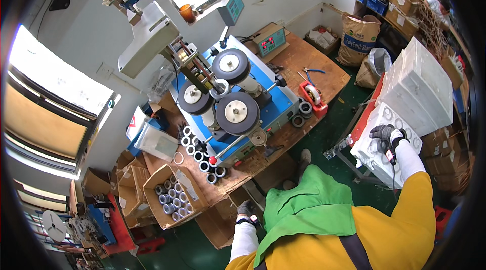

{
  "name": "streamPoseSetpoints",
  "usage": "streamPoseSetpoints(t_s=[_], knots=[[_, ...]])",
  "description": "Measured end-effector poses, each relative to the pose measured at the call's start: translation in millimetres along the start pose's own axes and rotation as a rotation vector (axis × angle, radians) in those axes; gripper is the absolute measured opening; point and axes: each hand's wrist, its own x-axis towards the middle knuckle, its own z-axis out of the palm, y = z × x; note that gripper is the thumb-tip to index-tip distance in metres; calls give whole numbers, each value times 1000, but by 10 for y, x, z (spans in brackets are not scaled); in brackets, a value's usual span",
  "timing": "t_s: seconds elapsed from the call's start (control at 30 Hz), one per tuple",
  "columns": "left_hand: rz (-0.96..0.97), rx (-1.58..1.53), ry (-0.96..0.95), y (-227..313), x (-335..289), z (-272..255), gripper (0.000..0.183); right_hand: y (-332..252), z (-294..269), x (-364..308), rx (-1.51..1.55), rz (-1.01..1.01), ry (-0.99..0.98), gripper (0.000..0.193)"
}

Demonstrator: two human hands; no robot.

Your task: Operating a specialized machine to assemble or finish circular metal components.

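My right hand (386, 133), in a dark glove, reaches out over a white foam tray (363, 149) with round pockets. Its fingers curl down toward a pocket; whatever lies under them is hidden. Low beside the table's front edge hangs my left hand (246, 208), also gloved, apart from the rings; its fingers are too small and dark to read. Ahead stands a blue winding machine (276, 105) with three black rollers around a pale ring (220, 87). Several wound rings (198, 155) stand at the table's left front, and more rings (174, 200) fill a cardboard box (196, 189).
A red tape dispenser (315, 99) and blue-handled pliers (315, 71) lie on the table's right side. Stacked white foam boxes (417, 87) rise behind the foam tray. A control box (271, 41) sits at the back. A brown sack (358, 39) stands on the floor.
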Motion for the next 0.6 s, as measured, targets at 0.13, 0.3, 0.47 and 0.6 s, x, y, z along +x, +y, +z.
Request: streamPoseSetpoints(t_s=[0.13, 0.3, 0.47, 0.6], knots=[[1, -36, -78, -9, 58, -21, 23, 0, 14, -5, 22, -20, 26, 37], [44, -44, -181, 243, 73, 173, 16, 131, 30, -29, 146, 55, -12, 35], [787, 469, -442, 578, 586, -346, 21, -619, -107, -174, 306, 230, -129, 33], [197, -240, -622, 1297, 233, 573, 14, 26, 20, 62, 303, 63, -74, 36]])
